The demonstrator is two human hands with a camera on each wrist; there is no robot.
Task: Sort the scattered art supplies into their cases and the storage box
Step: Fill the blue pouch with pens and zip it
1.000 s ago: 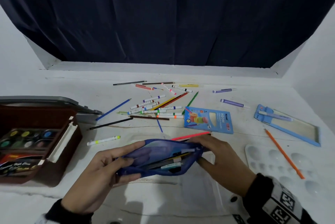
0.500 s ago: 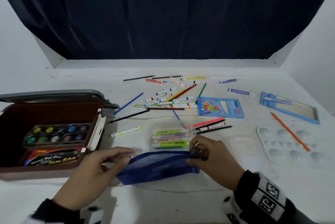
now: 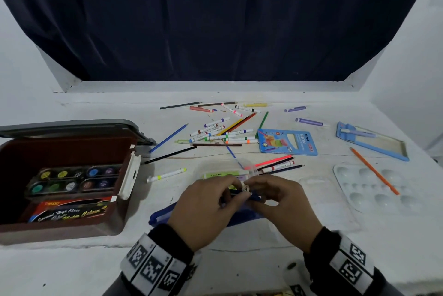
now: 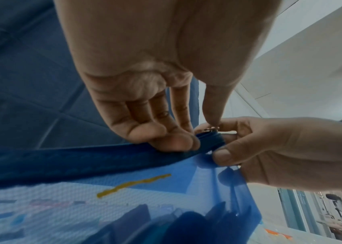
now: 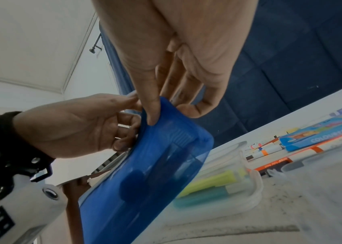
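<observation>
A blue mesh pouch (image 3: pixel 163 217) lies at the table's near middle with pens inside. Both hands meet at its right end. My left hand (image 3: pixel 237 193) pinches the zipper band (image 4: pixel 103 158), its thumb on the metal zipper pull (image 4: pixel 213 128). My right hand (image 3: pixel 255 193) pinches the pouch's end corner just past the pull; in the right wrist view its thumb (image 5: pixel 151 115) presses the pouch (image 5: pixel 145 173) edge. The hands hide most of the pouch in the head view. The brown storage box (image 3: pixel 72 152) stands open at the left, holding watercolour pans.
A clear case of highlighters (image 3: pixel 215 171) sits just behind the hands. Markers and pencils (image 3: pixel 215 132) lie scattered farther back, beside a blue pencil box (image 3: pixel 287 143). At the right are a white palette (image 3: pixel 354 199), an orange pencil (image 3: pixel 374 171) and a blue tray (image 3: pixel 374 144).
The pouch was held open in the air, then came down onto the table. My left hand has moved from its left end over to the right end, beside my right hand.
</observation>
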